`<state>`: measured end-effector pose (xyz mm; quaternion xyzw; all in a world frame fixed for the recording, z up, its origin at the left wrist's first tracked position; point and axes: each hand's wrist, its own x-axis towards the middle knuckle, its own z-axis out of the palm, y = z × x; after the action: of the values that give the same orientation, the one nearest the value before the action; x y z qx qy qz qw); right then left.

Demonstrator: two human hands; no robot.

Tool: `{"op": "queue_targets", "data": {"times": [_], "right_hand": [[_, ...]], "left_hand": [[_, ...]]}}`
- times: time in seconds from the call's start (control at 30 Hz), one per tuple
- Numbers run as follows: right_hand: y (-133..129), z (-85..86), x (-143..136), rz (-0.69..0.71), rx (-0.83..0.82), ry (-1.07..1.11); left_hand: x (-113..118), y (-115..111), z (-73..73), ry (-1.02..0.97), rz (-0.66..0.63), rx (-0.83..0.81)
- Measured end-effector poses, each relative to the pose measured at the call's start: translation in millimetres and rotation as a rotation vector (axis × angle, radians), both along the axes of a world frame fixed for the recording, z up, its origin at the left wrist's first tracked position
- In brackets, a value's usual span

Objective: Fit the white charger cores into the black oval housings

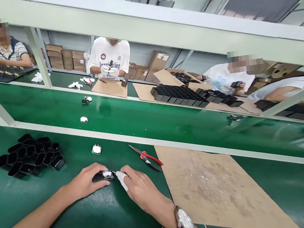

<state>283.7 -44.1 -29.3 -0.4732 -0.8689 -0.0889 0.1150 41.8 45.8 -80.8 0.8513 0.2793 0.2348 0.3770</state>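
Left hand (89,181) has a small black unit (108,175) pinched btwn thumb and forefinger, its white top facing up; unit is right at the fingertips, above the near green bench (85,221), L of the pliers; R hand (141,187) is curled just beside it, w/ something white (122,180) at the fingers and a thin tip reaching the unit's R edge; can't tell if the white bit is a finger cover or part of a tool, so can't tell if that hand grips anything; brown-strapped watch (185,221) on R wrist.

Just beyond the unit, a white-topped board (96,149) lies on the bench; two more small pcs, a second board (84,119) and a third piece (85,100), sit on the green strip (119,122) past the pale rail (123,135); cluster of open black cups (58,163) stands off to the L; red-handled pliers (148,155) lie near R hand, tips pointing away, handle ends by the cardboard sheet (206,181).

Across the strip, a co-worker in a white tee (110,55) holds a dark pc in gloved hands; rows of black boxes (179,97) stand to that person's side, on cardboard.
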Motion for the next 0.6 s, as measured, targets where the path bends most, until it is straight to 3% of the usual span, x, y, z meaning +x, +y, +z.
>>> {"op": "queue_targets", "data": {"times": [0.27, 0.6], "right_hand": [[11.2, -3.8, -2.7, 0.055, 0.074, 0.027], [28.6, -4.8, -9.3, 0.197, 0.008, 0.107]], "left_hand": [[0.1, 0.2, -0.6, -0.044, -0.011, -0.024], [0.5, -0.1, 0.3, -0.023, 0.004, -0.051]]}}
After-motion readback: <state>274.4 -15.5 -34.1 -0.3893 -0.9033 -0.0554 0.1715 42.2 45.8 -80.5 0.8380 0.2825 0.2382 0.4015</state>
